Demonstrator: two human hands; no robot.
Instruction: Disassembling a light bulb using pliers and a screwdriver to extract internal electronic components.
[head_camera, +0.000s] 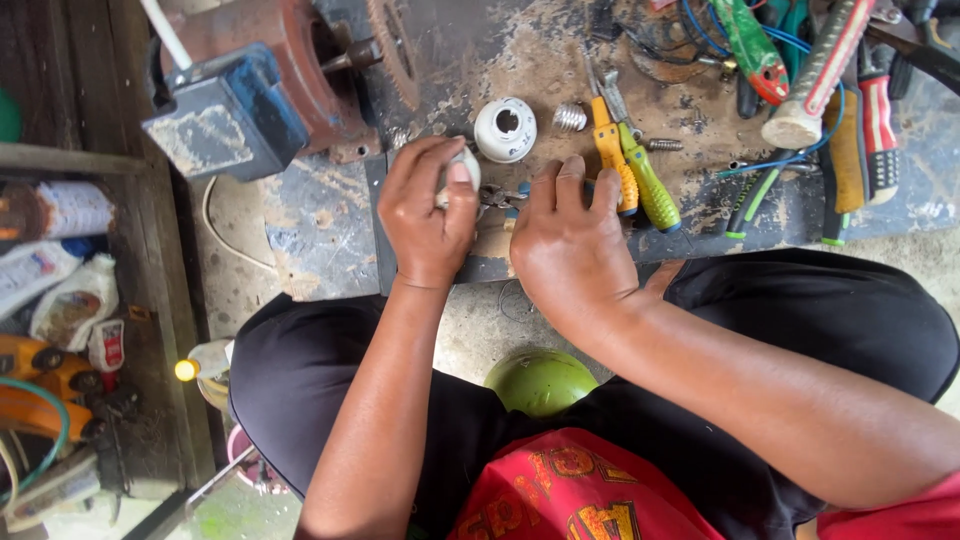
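- Left hand (428, 215), centre of the frame, is curled tight round a small white part (462, 168) that shows only at the fingertips
- Right hand (565, 240), just beside it, has fingers bent down over a thin metal tool (497, 197) between the two hands; whether it grips it I cannot tell
- A white ring-shaped cap (506, 129) and a metal screw thread (569, 118) lie just above on the worn bench (480, 50)
- Yellow and green handled pliers (630, 165) lie touching the right fingertips

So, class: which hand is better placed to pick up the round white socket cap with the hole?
Probably the left hand: it sits just below-left of the round white socket cap, though it holds a small white part. The right hand grips a tool.
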